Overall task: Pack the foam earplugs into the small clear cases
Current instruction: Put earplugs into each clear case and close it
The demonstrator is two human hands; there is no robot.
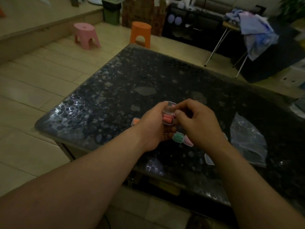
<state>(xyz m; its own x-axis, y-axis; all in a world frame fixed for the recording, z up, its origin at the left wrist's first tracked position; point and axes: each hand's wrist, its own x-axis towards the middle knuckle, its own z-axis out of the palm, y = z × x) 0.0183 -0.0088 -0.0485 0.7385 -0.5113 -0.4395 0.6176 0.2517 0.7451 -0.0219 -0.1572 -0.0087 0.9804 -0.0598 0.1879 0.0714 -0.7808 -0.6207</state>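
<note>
- dark speckled table [148, 76] — the hands are over its near part
- left hand [153, 124] curled round the open clear case [168, 124]
- right hand [198, 123] pinching that case's edge by the lid
- green-filled case [178, 137] on the table just below the hands
- pink earplugs [167, 118] — sitting inside the held case

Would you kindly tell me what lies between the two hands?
In the head view, an open case with pink earplugs inside lies between the left hand and the right hand; both hold it.
</note>
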